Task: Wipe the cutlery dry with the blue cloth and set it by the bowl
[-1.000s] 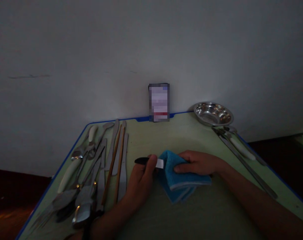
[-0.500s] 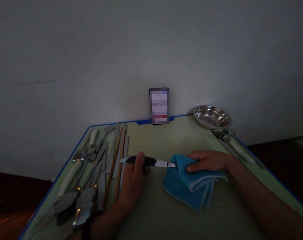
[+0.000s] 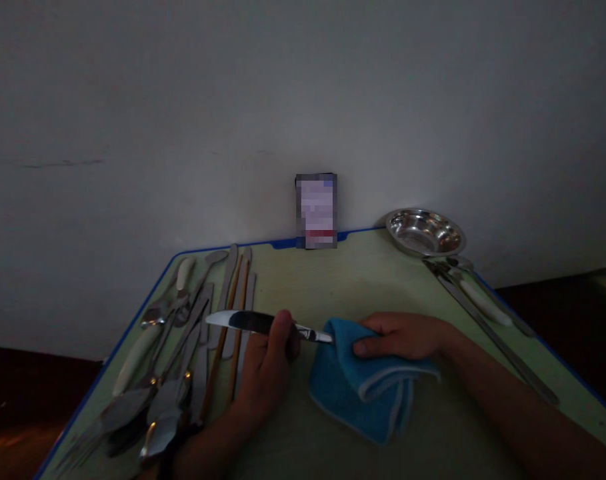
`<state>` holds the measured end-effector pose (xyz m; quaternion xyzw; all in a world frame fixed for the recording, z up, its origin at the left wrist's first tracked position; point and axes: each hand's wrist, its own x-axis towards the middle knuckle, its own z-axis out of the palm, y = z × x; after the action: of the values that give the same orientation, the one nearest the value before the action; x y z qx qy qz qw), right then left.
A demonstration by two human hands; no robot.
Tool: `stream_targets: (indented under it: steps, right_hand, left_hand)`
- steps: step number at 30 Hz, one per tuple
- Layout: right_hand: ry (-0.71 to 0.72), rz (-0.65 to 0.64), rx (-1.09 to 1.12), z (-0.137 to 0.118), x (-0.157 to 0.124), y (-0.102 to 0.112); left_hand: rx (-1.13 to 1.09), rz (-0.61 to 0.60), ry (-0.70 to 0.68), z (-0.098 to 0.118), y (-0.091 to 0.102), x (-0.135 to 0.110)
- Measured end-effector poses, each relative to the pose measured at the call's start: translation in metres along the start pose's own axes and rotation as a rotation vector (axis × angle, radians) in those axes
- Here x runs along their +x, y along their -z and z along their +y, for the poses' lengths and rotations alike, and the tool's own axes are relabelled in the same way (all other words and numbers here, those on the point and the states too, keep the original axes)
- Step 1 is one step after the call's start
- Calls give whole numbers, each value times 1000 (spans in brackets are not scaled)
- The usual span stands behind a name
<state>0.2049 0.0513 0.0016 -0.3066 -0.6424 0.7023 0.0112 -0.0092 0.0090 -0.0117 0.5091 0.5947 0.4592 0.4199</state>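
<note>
- Pinching a shiny silver knife with a curved, tapering blade (image 3: 233, 321), the left hand (image 3: 267, 367) at lower centre has its thumb pressed on top and its fingers curled beneath.
- Clamped on a folded sky-blue cloth with pale edging (image 3: 350, 397), right of centre, the right hand (image 3: 403, 335) shows its thumb on top; the fingers underneath are hidden.
- The knife lies level across the centre, tip to the left, its other end meeting the cloth; whether it runs inside the fold, I cannot tell.
- The blade hangs over two slim brown wooden chopsticks (image 3: 213, 373) at left; dipping the left wrist could knock them.
- A loose thumb could let the smooth metal twist or slip.
- The cloth's drooping lower corner could snag if pulled sideways across the pale green, blue-edged tabletop (image 3: 303, 283).
</note>
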Motion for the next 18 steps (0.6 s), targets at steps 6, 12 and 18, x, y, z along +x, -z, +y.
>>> stream_targets:
  steps: [6,12,18]
  right_hand:
    - [-17,80,165,11,-13,21]
    - [14,341,260,20,-18,31]
    - [159,504,-112,13,-5,20]
  left_hand:
    - [-60,89,-50,1,4,1]
    - [169,181,-298,32,16,-3]
    - [397,176,-391,62,41,14]
